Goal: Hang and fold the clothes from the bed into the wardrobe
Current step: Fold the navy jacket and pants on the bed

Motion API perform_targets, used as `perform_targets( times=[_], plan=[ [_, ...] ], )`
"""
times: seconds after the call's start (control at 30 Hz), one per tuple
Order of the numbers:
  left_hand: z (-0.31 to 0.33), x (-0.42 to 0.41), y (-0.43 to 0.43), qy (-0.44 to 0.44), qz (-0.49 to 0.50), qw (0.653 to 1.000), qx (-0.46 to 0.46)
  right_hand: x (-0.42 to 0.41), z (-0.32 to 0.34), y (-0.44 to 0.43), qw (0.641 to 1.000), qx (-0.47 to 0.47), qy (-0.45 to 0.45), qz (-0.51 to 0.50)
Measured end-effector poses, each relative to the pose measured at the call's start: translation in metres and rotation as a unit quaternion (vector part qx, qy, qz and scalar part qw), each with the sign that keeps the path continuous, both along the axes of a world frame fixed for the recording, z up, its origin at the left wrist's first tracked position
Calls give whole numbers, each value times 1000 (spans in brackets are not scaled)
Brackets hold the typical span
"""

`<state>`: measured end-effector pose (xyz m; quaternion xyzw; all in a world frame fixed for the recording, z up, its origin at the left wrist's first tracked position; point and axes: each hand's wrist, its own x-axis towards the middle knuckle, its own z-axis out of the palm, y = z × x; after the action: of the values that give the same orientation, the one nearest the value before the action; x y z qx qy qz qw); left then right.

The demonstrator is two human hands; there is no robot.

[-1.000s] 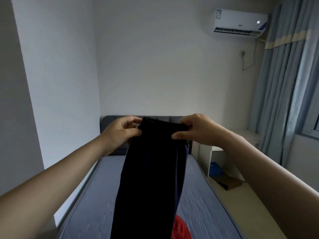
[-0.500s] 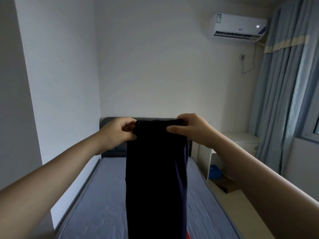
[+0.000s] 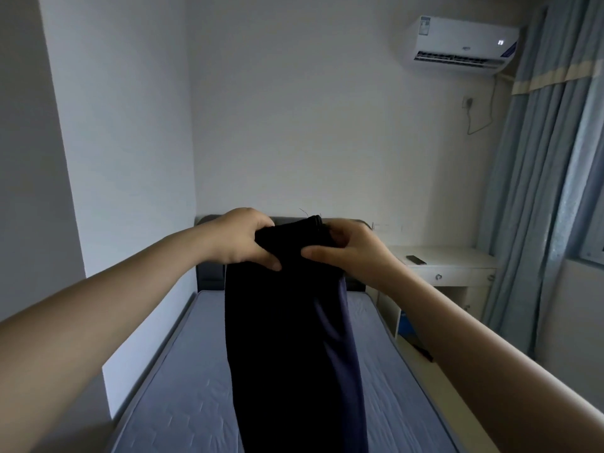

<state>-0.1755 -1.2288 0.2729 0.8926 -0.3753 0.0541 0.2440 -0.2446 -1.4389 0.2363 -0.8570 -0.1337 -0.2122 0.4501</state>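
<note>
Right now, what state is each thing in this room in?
Dark trousers, held up, hanging lengthwise over the bed.
Left hand, grips their top edge.
Right hand, pinches their top edge.
Desk drawer, shut.
Air conditioner, display lit.

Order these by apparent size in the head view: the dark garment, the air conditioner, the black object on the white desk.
1. dark garment, but it hangs nearest the camera.
2. air conditioner.
3. black object on the white desk, clearly smallest.
</note>
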Motion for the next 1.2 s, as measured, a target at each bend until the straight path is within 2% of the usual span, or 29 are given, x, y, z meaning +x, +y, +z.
perform_targets(
  times=[0.1,0.2,0.33,0.43,0.57,0.8,1.0,1.13,1.2],
  plan=[
    [-3,0,4,0,10,1000,-6,5,-36,-14,997,5,76,18],
    [0,1,5,-13,21,999,39,8,-52,-14,998,39,53,4],
    [9,-2,4,-30,56,989,130,15,-46,4,1000,3,26,6],
    [6,3,5,-16,41,997,69,22,-42,15,1000,0,8,0],
    [-2,17,18,-29,38,999,6,26,-49,18,999,42,13,10],
    [-23,28,37,-103,54,992,-38,28,-128,-2,980,59,191,-13],
    [-19,22,38,-159,58,983,-64,45,-200,15,937,140,315,-58],
    [-5,16,39,-169,37,982,-73,51,-215,25,913,173,362,-68],
    [1,14,41,-173,41,981,-78,54,-219,29,889,212,404,-41]
  ],
)
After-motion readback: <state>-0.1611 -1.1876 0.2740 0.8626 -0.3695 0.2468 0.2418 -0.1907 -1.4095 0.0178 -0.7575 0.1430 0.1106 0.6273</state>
